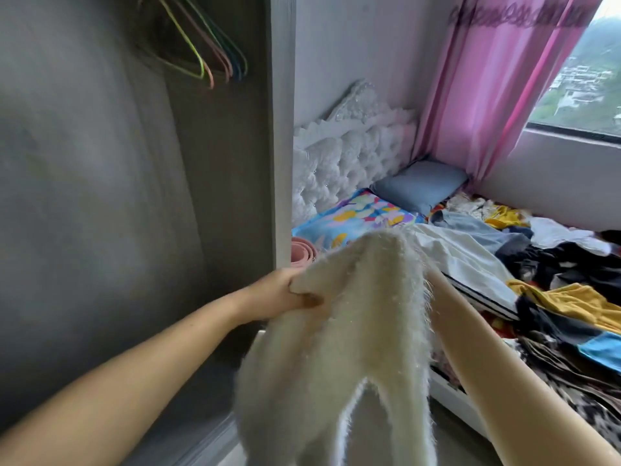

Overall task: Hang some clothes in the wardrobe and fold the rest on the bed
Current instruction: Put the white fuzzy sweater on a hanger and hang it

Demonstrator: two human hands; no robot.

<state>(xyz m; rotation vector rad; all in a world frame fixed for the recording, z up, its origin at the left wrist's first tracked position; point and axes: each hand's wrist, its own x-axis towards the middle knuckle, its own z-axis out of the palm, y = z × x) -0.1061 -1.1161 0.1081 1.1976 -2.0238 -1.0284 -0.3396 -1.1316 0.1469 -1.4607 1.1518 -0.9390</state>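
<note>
A fluffy cream-white garment (349, 331) hangs in front of me, held up between both hands. My left hand (285, 294) grips its left edge, fingers curled round the fabric. My right forearm reaches up behind the garment's right edge; the right hand itself is hidden by the cloth. Several coloured hangers (208, 58) hang empty inside the open grey wardrobe (100, 196) at upper left. To the right, a heap of mixed clothes (544, 274) covers the bed (450, 395).
The wardrobe's side panel (284, 129) stands just behind my left hand. A white tufted headboard (349, 156), a blue pillow (420, 185) and a patterned pillow (363, 213) lie at the bed's head. Pink curtain (487, 95) and window at right. A pink roll (302, 252) sits beside the bed.
</note>
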